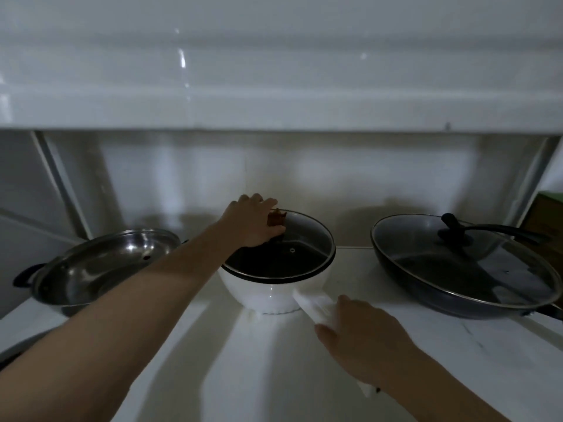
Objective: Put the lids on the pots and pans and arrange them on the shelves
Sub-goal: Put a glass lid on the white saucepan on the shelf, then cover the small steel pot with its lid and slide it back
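Observation:
A white saucepan (268, 292) with a dark inside stands in the middle of the white shelf (213, 376). A glass lid (301, 248) rests on it. My left hand (253, 220) grips the lid's knob from above. My right hand (362, 333) is wrapped around the saucepan's white handle (313, 306), which points toward me. On the right, a black frying pan (451, 269) sits with a glass lid (493, 263) and black knob on it. On the left stands a steel pot (85, 287) with a steel lid (122, 254) lying tilted on it.
Another white shelf board (274, 114) runs across just above. Slanted white frame bars (58, 184) stand at both sides. A brown and green object (548, 211) sits at the far right. A dark round edge (18, 351) shows at the lower left.

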A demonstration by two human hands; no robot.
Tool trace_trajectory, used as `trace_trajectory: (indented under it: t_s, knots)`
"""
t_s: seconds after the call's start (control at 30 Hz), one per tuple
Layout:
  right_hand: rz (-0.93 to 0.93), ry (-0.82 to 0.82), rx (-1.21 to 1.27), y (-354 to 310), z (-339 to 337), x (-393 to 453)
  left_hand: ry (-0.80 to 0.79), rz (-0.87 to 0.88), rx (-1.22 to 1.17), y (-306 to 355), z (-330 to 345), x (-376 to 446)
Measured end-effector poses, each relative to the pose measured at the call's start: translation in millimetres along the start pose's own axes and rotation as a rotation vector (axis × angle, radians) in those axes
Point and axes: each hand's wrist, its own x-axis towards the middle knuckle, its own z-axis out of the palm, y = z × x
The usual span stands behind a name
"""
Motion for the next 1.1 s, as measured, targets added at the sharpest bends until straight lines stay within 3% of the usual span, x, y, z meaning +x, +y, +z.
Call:
trace_trajectory:
  t_s: [0.3, 0.43, 0.8, 1.1]
  knots:
    - [-0.332, 0.187, 0.168, -26.1, -58.6, 6.6, 0.094, -0.105, -0.215, -34.1, -71.7, -146.2]
    - [-0.448, 0.26, 0.202, -50.2, -70.1, -0.7, 0.157, -0.102, -0.17, -46.5, -94.2, -210.2]
    - [-0.578, 0.173, 0.183, -127.6, -58.2, -13.6, 0.125, -0.297, -0.064, -106.4, -99.9, -305.8]
    - [-0.526, 0.097, 0.203, -219.0, -21.2, 13.5, 0.089, -0.225, -0.136, -197.5, -66.4, -305.5]
